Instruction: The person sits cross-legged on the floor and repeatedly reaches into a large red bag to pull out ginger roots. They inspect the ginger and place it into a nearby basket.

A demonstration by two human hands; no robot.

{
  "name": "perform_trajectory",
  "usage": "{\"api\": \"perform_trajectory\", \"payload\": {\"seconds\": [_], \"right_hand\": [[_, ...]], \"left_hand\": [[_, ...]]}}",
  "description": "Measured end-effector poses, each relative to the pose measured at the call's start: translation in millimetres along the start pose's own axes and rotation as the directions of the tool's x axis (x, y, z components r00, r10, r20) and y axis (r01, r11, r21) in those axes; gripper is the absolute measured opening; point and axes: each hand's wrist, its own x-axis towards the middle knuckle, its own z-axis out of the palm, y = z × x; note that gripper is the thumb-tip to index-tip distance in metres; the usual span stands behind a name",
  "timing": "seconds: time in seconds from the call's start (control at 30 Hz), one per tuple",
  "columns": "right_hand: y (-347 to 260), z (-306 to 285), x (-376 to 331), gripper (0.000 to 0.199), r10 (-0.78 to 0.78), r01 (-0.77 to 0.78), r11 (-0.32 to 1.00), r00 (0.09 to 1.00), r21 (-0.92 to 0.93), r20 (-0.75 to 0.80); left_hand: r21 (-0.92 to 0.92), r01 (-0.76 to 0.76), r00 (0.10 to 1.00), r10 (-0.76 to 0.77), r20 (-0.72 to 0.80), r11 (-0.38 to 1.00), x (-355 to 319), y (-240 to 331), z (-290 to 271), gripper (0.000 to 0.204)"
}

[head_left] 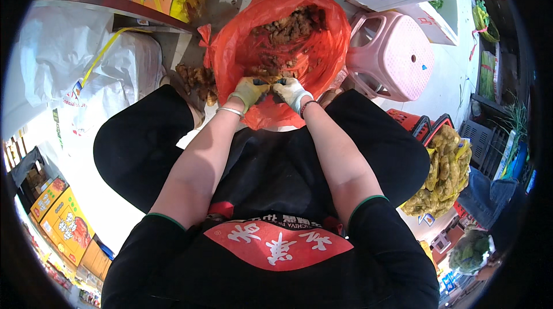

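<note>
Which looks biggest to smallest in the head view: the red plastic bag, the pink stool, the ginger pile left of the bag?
1. Red plastic bag, plainly the largest.
2. Pink stool, clearly smaller than the bag at a similar distance.
3. Ginger pile, the smallest, though the left leg may hide part of it.

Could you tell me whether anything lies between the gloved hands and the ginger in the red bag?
Nothing visible does. The left hand and right hand, both gloved, are together at the near rim of the open red bag, right against the ginger. What they grip cannot be made out.
</note>
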Motion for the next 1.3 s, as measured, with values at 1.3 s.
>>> {"api": "perform_trajectory", "payload": {"seconds": [1.3], "right_hand": [[-57.6, 7.0, -44.9, 0.037, -0.286, 0.226, 0.762, 0.958, -0.606, -0.001]], "left_hand": [[-0.353, 0.023, 0.984, 0.041, 0.173, 0.935, -13.5, 5.2, -3.3, 0.029]]}}
